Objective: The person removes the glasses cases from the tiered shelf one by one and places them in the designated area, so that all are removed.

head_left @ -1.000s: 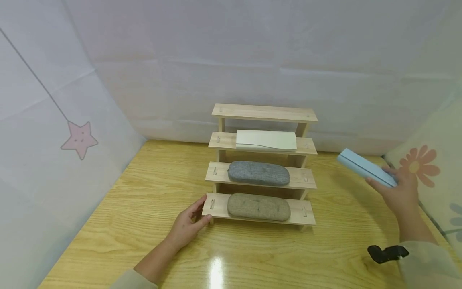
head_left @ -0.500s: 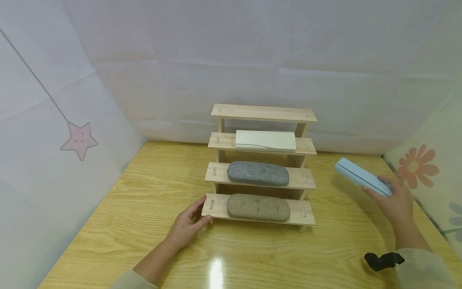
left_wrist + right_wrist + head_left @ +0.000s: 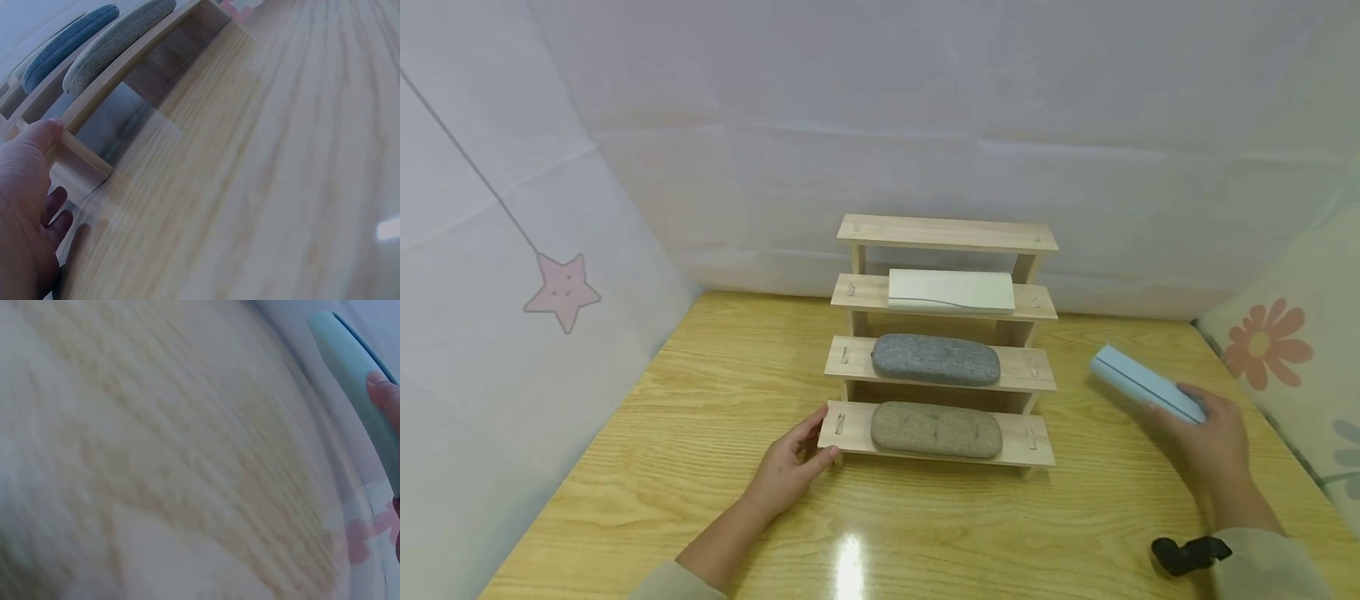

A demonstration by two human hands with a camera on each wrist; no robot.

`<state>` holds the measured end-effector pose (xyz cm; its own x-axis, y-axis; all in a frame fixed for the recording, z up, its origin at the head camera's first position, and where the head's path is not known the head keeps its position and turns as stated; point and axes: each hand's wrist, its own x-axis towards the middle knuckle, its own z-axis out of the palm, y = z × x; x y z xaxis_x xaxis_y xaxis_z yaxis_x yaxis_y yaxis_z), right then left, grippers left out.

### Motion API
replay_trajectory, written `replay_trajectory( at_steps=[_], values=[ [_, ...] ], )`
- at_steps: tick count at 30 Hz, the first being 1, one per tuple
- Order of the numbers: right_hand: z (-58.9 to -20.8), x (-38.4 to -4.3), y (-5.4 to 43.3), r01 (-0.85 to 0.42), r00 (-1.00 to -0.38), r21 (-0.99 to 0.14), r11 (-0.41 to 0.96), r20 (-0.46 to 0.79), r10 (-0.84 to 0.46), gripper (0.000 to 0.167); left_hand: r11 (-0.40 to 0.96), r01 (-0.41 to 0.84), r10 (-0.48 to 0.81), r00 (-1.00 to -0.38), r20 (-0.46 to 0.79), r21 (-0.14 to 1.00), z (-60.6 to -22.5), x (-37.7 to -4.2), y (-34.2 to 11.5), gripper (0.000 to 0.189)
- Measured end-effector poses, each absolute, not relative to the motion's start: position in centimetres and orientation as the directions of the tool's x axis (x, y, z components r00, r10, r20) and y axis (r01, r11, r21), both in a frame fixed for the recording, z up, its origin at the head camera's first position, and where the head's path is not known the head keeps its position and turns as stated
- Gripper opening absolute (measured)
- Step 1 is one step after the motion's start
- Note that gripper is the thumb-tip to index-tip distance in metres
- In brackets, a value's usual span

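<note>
My right hand (image 3: 1213, 442) grips one end of a light blue glasses case (image 3: 1142, 385) above the table, to the right of a stepped wooden rack (image 3: 947, 233). The right wrist view shows the thumb lying along the blue case (image 3: 356, 381). At the rack's lower left corner, my left hand (image 3: 786, 467) holds the end of the lowest board, thumb at its front edge. A tan fabric glasses case (image 3: 936, 430) lies on that lowest step. Above it rests a grey fabric case (image 3: 936, 360), then a cream case (image 3: 951, 292) on the third step. The top board is bare.
The rack stands on a wood-grain table (image 3: 715, 367). White cloth walls (image 3: 850, 100) enclose the back and sides, with a pink star (image 3: 562, 292) at left and an orange flower (image 3: 1268, 344) at right.
My right hand has moved toward me and slightly left, carrying the blue glasses case lower toward the table. The left hand keeps its place on the rack.
</note>
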<state>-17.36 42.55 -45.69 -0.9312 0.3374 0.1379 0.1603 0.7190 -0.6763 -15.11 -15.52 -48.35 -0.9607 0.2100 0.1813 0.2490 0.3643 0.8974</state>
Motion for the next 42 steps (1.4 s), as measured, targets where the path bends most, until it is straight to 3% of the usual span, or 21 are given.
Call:
replay_trajectory(
  at_steps=[14,42],
  values=[
    [-47.1,-17.0,42.6,0.168,-0.935,-0.596,0.785,0.157,0.319,0.078,0.378,0.225,0.197,-0.967,0.160,0.898,-48.2,-15.0,-15.5,0.067],
    [-48.3,-17.4,43.0,0.176,-0.954,-0.578,0.797,0.099,0.282,0.083,0.365,0.234,0.205,-0.964,0.168,0.901,-48.2,-15.0,-15.4,0.066]
  ],
)
